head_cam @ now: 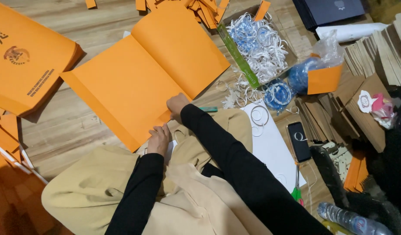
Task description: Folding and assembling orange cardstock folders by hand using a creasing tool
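Note:
An open orange folder cover [144, 74] lies flat on the wooden floor in front of me, folded down the middle. My left hand [159, 138] rests with bent fingers on its near edge, above my knee. My right hand [177, 104] presses on the same near edge a little further right, fingers curled; whether it pinches the sheet is hard to tell. Both arms wear black sleeves. A small teal tool [208, 109] lies just right of my right hand.
A stack of orange covers [26, 56] sits at the left. A clear box of white paper rings [261, 48] with a green ruler [238, 56], blue rings, brown envelope stacks [383, 52], a phone [299, 141], scissors [297, 187] and a water bottle [352, 222] lie at the right.

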